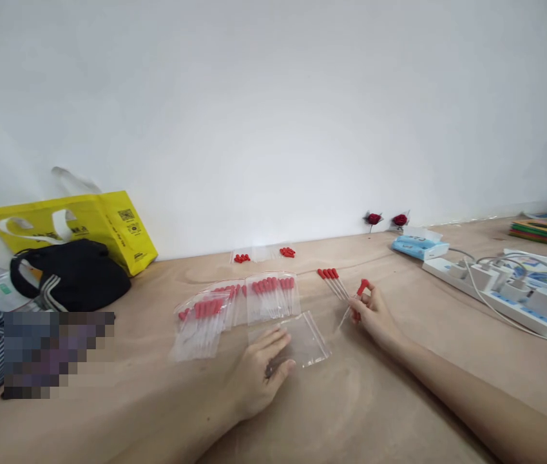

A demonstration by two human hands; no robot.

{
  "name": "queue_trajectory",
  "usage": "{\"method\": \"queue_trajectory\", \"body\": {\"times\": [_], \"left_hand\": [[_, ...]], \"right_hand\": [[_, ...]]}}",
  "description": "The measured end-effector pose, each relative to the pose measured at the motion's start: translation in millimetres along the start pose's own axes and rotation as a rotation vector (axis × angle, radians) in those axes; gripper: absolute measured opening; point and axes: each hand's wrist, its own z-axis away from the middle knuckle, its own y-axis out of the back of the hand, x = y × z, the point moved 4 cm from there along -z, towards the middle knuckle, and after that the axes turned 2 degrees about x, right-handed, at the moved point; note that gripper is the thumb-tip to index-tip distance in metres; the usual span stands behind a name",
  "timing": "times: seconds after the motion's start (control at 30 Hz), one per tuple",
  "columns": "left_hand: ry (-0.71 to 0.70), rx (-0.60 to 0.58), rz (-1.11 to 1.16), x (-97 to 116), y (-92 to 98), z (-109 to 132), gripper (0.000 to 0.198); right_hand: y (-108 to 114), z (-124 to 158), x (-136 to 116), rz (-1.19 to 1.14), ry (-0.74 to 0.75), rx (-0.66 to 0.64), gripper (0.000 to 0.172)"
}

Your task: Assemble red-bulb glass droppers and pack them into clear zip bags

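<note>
My right hand is closed around a dropper with a red bulb and a thin clear tube; its fingers partly hide the dropper. Just beyond it, several more red-bulbed droppers lie in a row on the table. Fingers apart, my left hand rests on the left part of a flat clear zip bag. Behind and left of that hand lie filled zip bags: one bag and another bag, both with red-bulbed droppers inside, overlapping others.
Loose red bulbs lie at the back near the wall. To the right are a power strip with cables, a blue tissue pack and two dark red flowers. A yellow bag and black cap sit left.
</note>
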Motion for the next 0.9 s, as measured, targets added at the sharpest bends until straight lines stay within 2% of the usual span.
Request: {"method": "queue_trajectory", "body": {"times": [0.07,0.17,0.27,0.43,0.7,0.9], "left_hand": [[-0.002,0.017,0.009,-8.0,10.2,5.0,0.039],[-0.02,-0.046,0.042,-21.5,19.3,14.2,0.037],[0.012,-0.079,0.058,-30.8,20.0,20.6,0.039],[0.021,-0.128,0.074,-30.7,15.1,21.9,0.038],[0.038,-0.171,0.056,-26.2,17.1,20.6,0.041],[0.039,-0.17,0.055,-23.0,18.9,19.9,0.041]], "right_hand": [[-6.0,6.1,1.4,-0.034,-0.072,-0.043,0.073],[-13.0,10.2,3.1,-0.064,-0.105,-0.064,0.078],[-16.8,11.0,4.3,-0.086,-0.103,-0.055,0.077],[-19.7,12.2,2.3,-0.089,-0.067,-0.049,0.076],[-27.0,16.7,-0.4,-0.18,-0.103,-0.093,0.061],[-33.8,23.3,-3.0,-0.171,-0.158,-0.268,0.047]]}}
